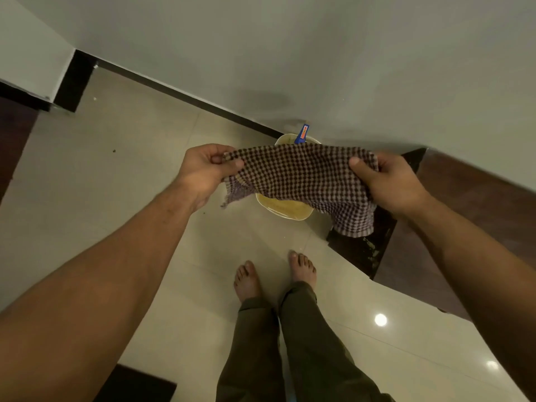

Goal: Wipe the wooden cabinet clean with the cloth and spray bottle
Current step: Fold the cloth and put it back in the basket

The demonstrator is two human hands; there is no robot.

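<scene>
A brown-and-white checked cloth (301, 178) is stretched out flat between both hands at the middle of the head view. My left hand (204, 169) pinches its left edge and my right hand (388, 181) grips its right edge. Behind the cloth's top edge pokes the blue top of a bottle with an orange label (301, 134), standing in a cream tub (285, 208) on the floor; most of both is hidden by the cloth. The dark wooden cabinet (470, 204) runs along the right side, just beyond my right hand.
Pale glossy floor tiles (121, 181) spread below. A white wall with a dark skirting (185, 95) stands behind the tub. My bare feet (272, 278) are under the cloth. A dark wooden piece (14, 134) sits at the left edge, another (139, 384) at the bottom.
</scene>
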